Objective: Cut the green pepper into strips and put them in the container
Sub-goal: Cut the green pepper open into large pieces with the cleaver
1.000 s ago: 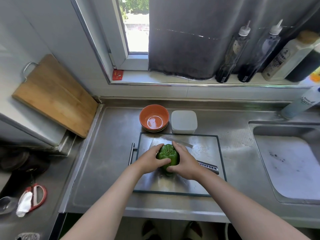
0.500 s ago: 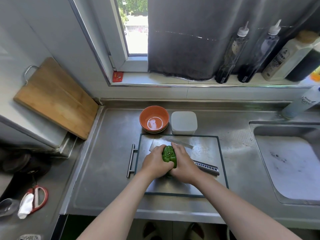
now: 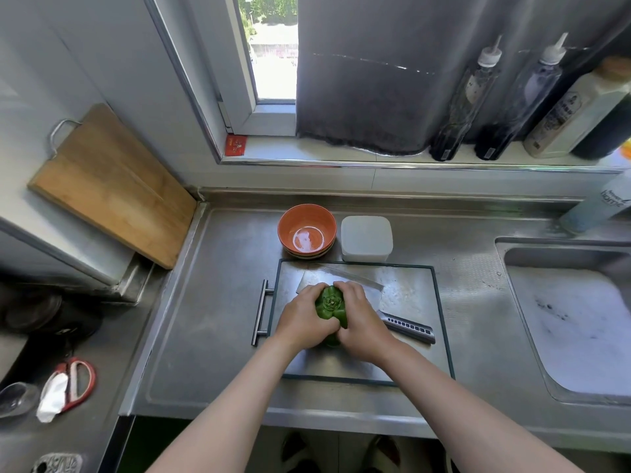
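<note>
Stainless-steel countertop (image 3: pixel 211 336) with sink basin (image 3: pixel 580 336) sunk at right. Window (image 3: pixel 273 63) above, partly covered by dark grey curtain (image 3: pixel 368 80); bright daylight through bare pane. Pale windowsill (image 3: pixel 341 150) along back. Wooden cutting board (image 3: pixel 112 186) with metal handle propped against white wall (image 3: pixel 102 63) at left.

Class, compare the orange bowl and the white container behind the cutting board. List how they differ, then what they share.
The orange bowl is glossy orange; the white container is matt white. The bowl is round; the container is square with rounded corners. The bowl is open on top; the container looks lidded. Both stand side by side on the steel counter, just beyond the cutting board.
</note>
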`<state>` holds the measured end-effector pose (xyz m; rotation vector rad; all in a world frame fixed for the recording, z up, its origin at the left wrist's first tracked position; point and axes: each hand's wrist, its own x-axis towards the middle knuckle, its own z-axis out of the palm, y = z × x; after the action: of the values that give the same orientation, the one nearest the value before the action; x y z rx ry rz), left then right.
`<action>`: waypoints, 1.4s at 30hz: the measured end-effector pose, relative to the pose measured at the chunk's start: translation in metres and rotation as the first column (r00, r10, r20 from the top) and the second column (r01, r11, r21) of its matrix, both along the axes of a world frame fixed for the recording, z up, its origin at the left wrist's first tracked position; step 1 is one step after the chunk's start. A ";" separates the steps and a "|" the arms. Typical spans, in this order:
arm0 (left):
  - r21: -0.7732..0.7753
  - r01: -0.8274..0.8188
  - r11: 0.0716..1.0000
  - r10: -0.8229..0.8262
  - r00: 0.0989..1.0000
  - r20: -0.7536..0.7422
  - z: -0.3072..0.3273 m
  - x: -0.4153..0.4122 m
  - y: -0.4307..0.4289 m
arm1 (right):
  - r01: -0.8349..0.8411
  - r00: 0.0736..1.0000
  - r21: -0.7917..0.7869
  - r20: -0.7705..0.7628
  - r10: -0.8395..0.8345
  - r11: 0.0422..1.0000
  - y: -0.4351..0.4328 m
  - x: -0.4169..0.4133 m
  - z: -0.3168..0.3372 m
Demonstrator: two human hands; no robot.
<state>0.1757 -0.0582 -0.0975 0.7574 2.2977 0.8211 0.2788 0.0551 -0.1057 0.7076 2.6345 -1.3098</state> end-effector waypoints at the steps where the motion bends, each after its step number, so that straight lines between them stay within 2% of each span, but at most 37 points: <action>1: 0.005 0.003 1.000 -0.003 1.000 0.009 -0.001 -0.001 -0.001 | -0.002 1.000 -0.005 0.005 0.002 1.000 0.000 -0.001 -0.001; 13: 0.040 0.033 0.999 -0.034 0.999 0.023 -0.002 -0.005 -0.001 | 0.026 0.999 -0.025 0.034 -0.026 0.999 0.004 -0.013 -0.002; 19: 0.108 0.019 0.994 -0.033 0.991 0.133 -0.006 -0.015 -0.010 | 0.032 0.999 -0.023 -0.004 -0.032 0.999 -0.002 -0.013 0.002; 27: 0.124 -0.062 0.990 0.027 0.963 0.269 -0.015 -0.015 -0.015 | -0.004 1.000 0.015 -0.003 0.004 1.000 0.001 -0.010 0.004; 29: 0.115 -0.024 0.993 -0.008 0.963 0.270 -0.015 -0.017 -0.014 | -0.056 0.998 0.055 0.020 0.055 0.997 0.002 -0.011 0.007; 31: 0.119 0.009 0.993 -0.042 0.960 0.278 -0.013 -0.020 -0.012 | -0.137 0.988 0.146 0.094 0.124 0.980 0.009 -0.015 0.014; 33: 0.126 0.026 0.992 -0.060 0.960 0.272 -0.010 -0.019 -0.008 | -0.165 0.976 0.162 0.165 0.139 0.973 0.016 -0.016 0.018; 36: 0.149 -0.003 0.989 -0.045 0.947 0.318 -0.011 -0.017 -0.008 | -0.101 0.991 0.052 0.089 0.096 0.994 0.018 -0.013 0.016; 38: 0.160 -0.061 0.985 -0.002 0.931 0.365 -0.013 -0.017 -0.014 | 0.075 0.997 0.038 0.003 -0.075 0.996 0.015 -0.010 0.014; 40: 0.156 -0.165 0.974 0.090 0.910 0.406 -0.016 -0.017 -0.019 | 0.276 0.961 0.037 0.003 -0.276 0.961 0.012 -0.009 0.014; 41: 0.151 -0.196 0.969 0.118 0.902 0.414 -0.016 -0.017 -0.020 | 0.290 0.956 0.042 0.025 -0.291 0.956 0.011 -0.010 0.015; 42: 0.147 -0.189 0.971 0.113 0.903 0.414 -0.015 -0.015 -0.019 | 0.228 0.971 0.061 0.059 -0.232 0.972 0.011 -0.010 0.015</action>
<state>0.1607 -0.0775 -0.1125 0.4331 1.9418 1.1565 0.2684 0.0659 -0.0911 1.0733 2.6063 -1.2479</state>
